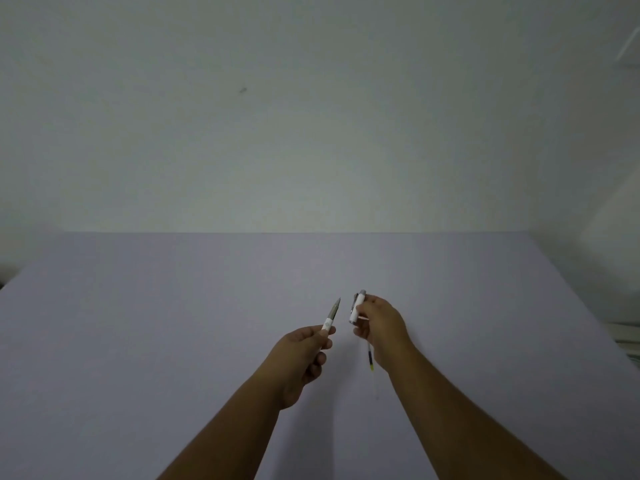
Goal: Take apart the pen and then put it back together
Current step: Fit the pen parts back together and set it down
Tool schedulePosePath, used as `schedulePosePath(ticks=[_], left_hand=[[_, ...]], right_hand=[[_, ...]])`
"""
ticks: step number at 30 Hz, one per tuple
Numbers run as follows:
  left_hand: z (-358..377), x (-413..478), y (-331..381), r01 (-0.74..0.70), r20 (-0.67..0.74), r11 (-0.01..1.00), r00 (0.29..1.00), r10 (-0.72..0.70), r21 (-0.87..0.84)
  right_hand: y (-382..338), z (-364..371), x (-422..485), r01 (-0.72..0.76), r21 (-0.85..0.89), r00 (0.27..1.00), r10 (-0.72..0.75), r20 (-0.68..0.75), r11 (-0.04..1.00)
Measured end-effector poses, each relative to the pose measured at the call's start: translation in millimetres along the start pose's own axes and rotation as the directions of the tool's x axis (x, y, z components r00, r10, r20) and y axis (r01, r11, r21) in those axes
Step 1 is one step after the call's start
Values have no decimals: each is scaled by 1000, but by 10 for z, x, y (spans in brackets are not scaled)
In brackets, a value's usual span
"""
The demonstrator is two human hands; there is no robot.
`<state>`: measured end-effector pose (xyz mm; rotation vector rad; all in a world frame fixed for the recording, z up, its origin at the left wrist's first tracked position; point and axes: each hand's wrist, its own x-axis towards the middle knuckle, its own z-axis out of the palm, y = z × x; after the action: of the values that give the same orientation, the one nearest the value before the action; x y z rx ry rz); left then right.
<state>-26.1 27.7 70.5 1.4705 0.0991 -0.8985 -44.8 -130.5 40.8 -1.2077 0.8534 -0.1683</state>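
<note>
The pen is in separate pieces. My left hand (pixel 304 355) grips the front half of the barrel (pixel 331 315), white with a silver tapered tip that points up and away. My right hand (pixel 381 327) holds the rear half (pixel 357 306), white with a silver clip and push button, upright. A thin refill (pixel 371 358) with a dark and yellow end sticks down below my right hand; whether the hand holds it or it lies on the table I cannot tell. The two barrel halves are a short gap apart above the table.
A pale lilac table (pixel 173 323) fills the lower view, with its far edge against a plain white wall (pixel 311 116). A light object (pixel 628 336) shows at the right edge beyond the table.
</note>
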Motion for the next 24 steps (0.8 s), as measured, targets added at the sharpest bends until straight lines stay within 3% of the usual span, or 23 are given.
schedulePosePath(ticks=[3,8,19,24], left_hand=[[52,-66,20,-7,11,1000,1000,7,26],[141,-161,41,-4,12,1000,1000,3,31],[202,-319,60,-57,23,998,998,56,24],[253,-357,72,-64,19,998,998,64,24]], right_hand=[[-213,3,-137,21,195,998,-31,52,981],[-351,-16,-289,69,329,992,-101,80,942],[-346,-103,-562,108,121,956,-136,261,987],[-373,-145,-598,140,97,947,-162,279,985]])
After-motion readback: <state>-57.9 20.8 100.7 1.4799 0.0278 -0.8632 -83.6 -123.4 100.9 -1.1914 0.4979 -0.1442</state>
